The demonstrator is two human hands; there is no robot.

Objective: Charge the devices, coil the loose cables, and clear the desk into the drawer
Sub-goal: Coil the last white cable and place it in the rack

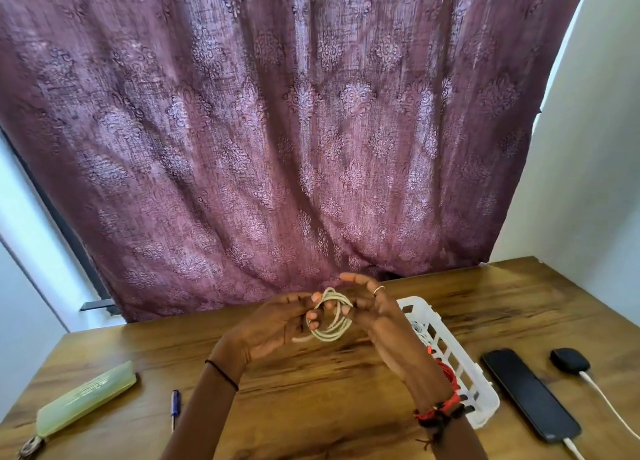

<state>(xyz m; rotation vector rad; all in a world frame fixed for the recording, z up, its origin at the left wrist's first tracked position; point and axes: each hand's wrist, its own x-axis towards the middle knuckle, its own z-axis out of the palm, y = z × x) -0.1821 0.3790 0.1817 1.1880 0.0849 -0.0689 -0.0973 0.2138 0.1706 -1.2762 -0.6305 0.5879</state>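
Both hands, left (273, 321) and right (377, 317), hold a coiled cable (330, 336).

Left hand (277, 324) pinching coiled cable (333, 335), right hand (377, 317) gripping opposite side, forefinger extended, forearms converging

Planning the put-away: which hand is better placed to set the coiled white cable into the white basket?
Probably right. The right hand grips the coiled white cable, and the white basket sits beside that forearm; the left hand is farther.

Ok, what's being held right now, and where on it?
A coiled white cable: left hand grips the coil's left side, right hand its right side.
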